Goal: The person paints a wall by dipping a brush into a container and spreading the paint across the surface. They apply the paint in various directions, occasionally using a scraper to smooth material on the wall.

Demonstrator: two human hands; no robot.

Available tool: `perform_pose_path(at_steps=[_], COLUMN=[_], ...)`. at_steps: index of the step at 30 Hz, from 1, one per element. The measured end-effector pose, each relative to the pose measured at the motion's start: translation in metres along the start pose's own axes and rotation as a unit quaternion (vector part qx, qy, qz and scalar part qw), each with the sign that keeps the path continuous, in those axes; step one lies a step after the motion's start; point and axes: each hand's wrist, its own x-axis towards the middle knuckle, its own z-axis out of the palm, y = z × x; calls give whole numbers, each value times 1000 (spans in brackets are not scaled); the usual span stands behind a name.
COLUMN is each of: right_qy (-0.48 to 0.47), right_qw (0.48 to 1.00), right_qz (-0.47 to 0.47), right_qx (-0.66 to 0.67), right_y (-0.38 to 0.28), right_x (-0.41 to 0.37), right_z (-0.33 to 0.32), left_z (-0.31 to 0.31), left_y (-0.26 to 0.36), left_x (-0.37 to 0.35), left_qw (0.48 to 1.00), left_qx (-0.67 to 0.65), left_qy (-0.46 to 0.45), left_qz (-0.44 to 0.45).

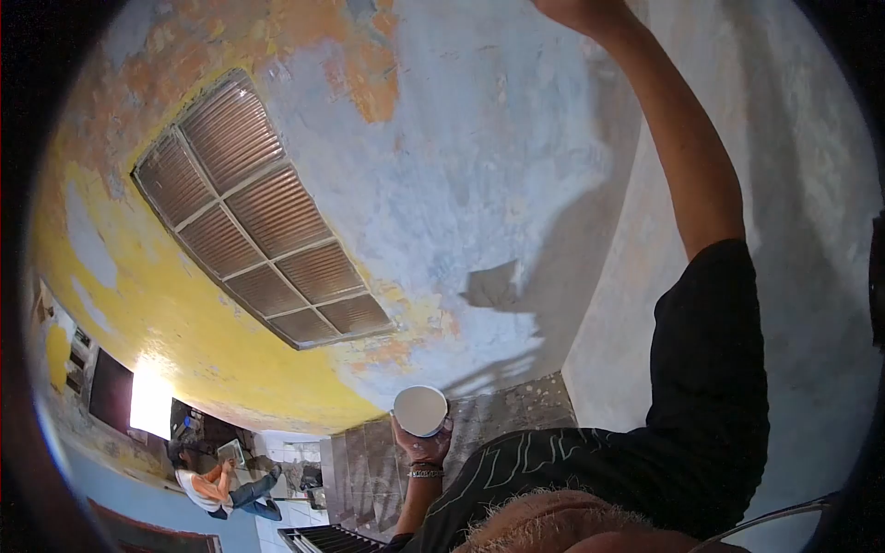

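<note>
My left hand (426,447) is low in the middle of the view, its fingers wrapped round a round white tub (420,411). Smooth pale material, like paste or paint, shows in the tub's open top. Whitish smears mark the fingers, and a bracelet circles that wrist. High at the top edge, my right hand (583,13) reaches up close to the patchy wall (461,138); its fingers are cut off by the frame, so I cannot tell what they hold. The wall near it is pale blue-white, with orange and yellow patches farther left.
A window with ribbed glass panes (263,217) is set in the wall at left. Grey stairs (369,470) drop away below, beside a black railing (323,539). Another person (212,484) sits at lower left holding a flat object. A grey side wall (701,276) stands at right.
</note>
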Motion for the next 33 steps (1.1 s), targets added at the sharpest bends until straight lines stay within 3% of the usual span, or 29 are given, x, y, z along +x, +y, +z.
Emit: perform_pose_path(at_steps=[2,3,5,8,9,10,14,16,17,19,20,21,23,24,26,27,29,30,33], right_qy=[137,140,35,-54,-89,-86,-150,-213,-209,-106,-104,-110,-40,-37,-66,-60,-42,-13,-14], right_qw=[988,987,981,989,993,995,987,948,950,908,880,875,804,818,761,776,721,666,654], right_qz=[-58,-63,-51,-62,-16,35,36,195,191,279,314,319,380,354,438,419,432,476,471], right_qx=[-51,-51,-186,-125,-81,-38,31,133,132,294,341,346,456,452,474,469,541,575,591], right_y=[-1,1,9,-45,-64,-82,-137,-171,-184,-205,-215,-225,-242,-245,-259,-260,-263,-265,-261], right_x=[1,-13,-74,-154,-180,-198,-258,-247,-238,-228,-221,-213,-199,-200,-184,-183,-177,-179,-173], right_z=[-8,-1,40,58,63,62,50,23,14,3,-5,-14,-24,-23,-38,-42,-49,-48,-42], left_z=[8,15,27,33,34,33,22,24,28,29,24,28,42,48,46,39,45,54,69], left_y=[-11,-14,-20,-25,-24,-24,-23,-21,-18,-19,-22,-20,-15,-12,-13,-13,-17,-17,-20], left_x=[-2,-6,-10,-13,-12,-14,-11,-16,-19,-24,-21,-28,-36,-39,-40,-34,-34,-39,-35], left_qw=[999,998,997,998,998,998,997,991,991,999,997,997,996,993,988,982,988,993,996], left_qx=[-39,-49,-60,-22,-25,-28,-42,-57,-58,29,61,61,-49,-54,-56,-41,-40,-36,-39], left_qy=[-21,-29,-44,-54,-53,-49,-56,-104,-109,-37,-45,-35,-53,-89,-130,-170,-133,-90,-36], left_qz=[-21,-20,-18,5,-8,-22,-26,-61,-58,-22,13,11,-54,-61,-57,-73,-69,-66,-68])
